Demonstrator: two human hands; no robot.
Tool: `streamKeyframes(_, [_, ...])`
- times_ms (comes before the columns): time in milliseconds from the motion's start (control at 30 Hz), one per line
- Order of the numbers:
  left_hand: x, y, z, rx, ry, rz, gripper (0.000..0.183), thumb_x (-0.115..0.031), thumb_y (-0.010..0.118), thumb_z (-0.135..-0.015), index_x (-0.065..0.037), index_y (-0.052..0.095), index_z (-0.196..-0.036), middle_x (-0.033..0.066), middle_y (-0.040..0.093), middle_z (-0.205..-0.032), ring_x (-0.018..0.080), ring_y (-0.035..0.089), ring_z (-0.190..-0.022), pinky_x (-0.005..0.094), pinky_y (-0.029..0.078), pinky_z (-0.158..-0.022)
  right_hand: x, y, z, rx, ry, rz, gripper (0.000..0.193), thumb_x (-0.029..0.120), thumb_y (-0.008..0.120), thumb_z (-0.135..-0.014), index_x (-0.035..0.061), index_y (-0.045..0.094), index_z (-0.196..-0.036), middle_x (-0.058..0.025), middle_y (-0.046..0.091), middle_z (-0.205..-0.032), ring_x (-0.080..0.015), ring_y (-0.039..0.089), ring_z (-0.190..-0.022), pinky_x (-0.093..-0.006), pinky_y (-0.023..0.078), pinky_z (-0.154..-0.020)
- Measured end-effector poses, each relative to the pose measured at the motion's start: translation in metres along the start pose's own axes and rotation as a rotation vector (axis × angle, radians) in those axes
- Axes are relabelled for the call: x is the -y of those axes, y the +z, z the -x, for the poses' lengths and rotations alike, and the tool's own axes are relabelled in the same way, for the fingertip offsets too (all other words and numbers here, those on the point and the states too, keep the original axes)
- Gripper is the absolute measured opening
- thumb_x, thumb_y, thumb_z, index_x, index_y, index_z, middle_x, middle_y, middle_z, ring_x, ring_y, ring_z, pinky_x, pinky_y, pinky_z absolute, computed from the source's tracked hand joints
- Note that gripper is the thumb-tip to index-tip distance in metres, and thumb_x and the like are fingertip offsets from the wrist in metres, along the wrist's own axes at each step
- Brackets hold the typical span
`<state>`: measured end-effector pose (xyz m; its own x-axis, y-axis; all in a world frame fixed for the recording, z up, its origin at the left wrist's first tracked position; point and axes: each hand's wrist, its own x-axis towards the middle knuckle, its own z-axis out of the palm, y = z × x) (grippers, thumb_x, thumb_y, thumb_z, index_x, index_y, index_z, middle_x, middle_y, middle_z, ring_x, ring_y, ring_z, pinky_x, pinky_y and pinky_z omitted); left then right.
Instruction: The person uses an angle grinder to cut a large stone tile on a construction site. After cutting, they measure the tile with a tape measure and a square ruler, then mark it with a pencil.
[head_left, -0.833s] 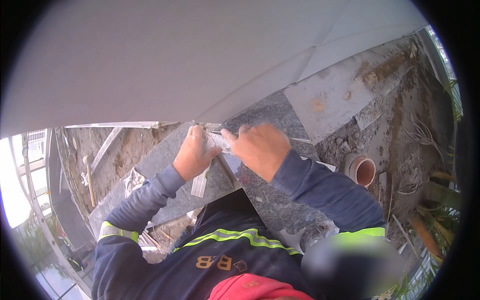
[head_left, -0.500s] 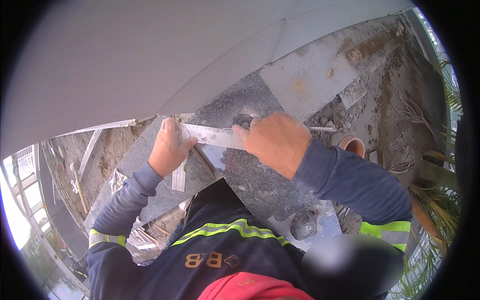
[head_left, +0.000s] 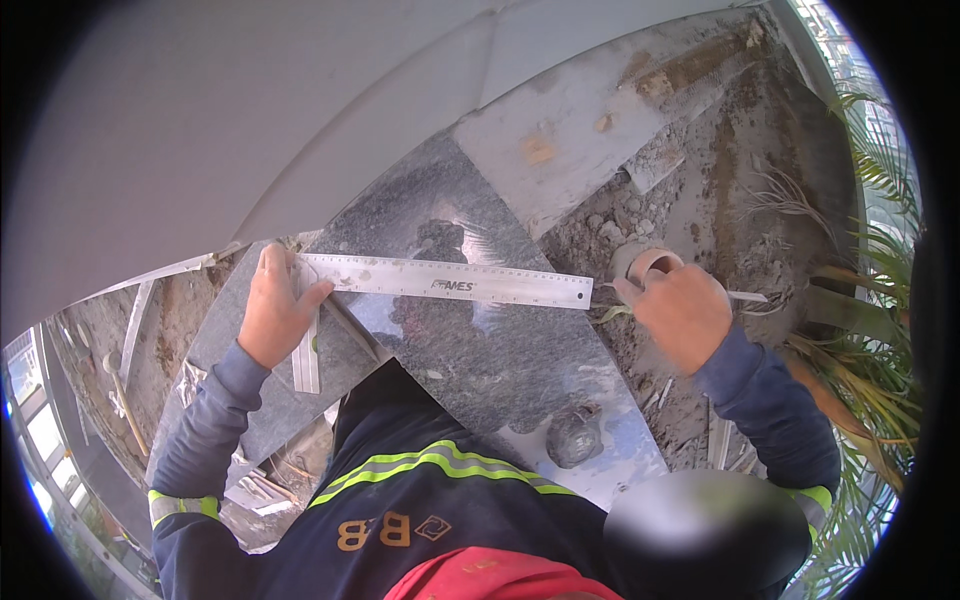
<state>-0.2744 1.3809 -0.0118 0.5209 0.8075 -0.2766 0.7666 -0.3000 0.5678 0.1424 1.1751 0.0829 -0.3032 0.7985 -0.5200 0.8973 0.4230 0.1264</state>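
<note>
A metal try square [head_left: 440,279] lies over the grey stone slab [head_left: 500,370]. Its long ruled blade runs across the slab, and a shorter arm points down toward me at the left. My left hand [head_left: 276,310] is closed on the corner of the square, thumb on top. Off the blade's right end, my right hand [head_left: 685,312] is closed around a thin pale pencil-like stick [head_left: 748,296], whose end sticks out on the hand's right side. An orange-brown pipe [head_left: 655,262] opens just behind that hand.
A smooth grey wall [head_left: 250,110] rises along the far side. A pale slab [head_left: 560,130] lies at the far right, beside rubble and soil [head_left: 740,210]. Nearer are a round clear object [head_left: 575,437] on the slab, a mallet [head_left: 112,362] at the left, and palm leaves [head_left: 880,380].
My right hand has left the blade and moved right, past the blade's end, carrying the pale stick. My left hand stays on the square's corner. The view has shifted slightly.
</note>
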Motion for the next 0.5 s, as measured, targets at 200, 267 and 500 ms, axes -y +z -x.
streamKeyframes(200, [-0.001,0.001,0.003,-0.003,-0.056,0.016,0.048,-0.016,0.083,-0.084,0.006,0.048,-0.107,0.0259,0.057,-0.102,0.0425,0.061,-0.091,0.0481,0.05,-0.082,-0.003,-0.009,-0.003,-0.077,0.201,0.016,0.049,0.012,0.067,-0.087,0.0158,0.07,-0.135,-0.0065,0.068,-0.091,-0.0258,0.069,-0.07,-0.0387,0.055,-0.059])
streamKeyframes(267, [0.003,0.004,0.0,-0.027,0.012,-0.001,0.048,-0.016,0.084,-0.084,0.006,0.048,-0.106,0.0261,0.056,-0.102,0.0424,0.061,-0.091,0.0482,0.05,-0.083,-0.003,-0.009,-0.009,-0.055,0.236,0.053,0.051,0.012,0.067,-0.086,0.0159,0.069,-0.137,-0.0063,0.066,-0.087,-0.0256,0.068,-0.065,-0.04,0.054,-0.058])
streamKeyframes(500, [0.006,0.002,0.002,-0.021,0.038,-0.002,0.048,-0.015,0.083,-0.083,0.006,0.047,-0.108,0.0269,0.055,-0.104,0.0434,0.06,-0.095,0.048,0.049,-0.084,-0.002,-0.021,-0.041,-0.232,0.318,-0.226,0.074,0.004,0.064,-0.085,0.0281,0.054,-0.154,-0.0094,0.061,-0.082,-0.0305,0.066,-0.065,-0.0435,0.054,-0.059])
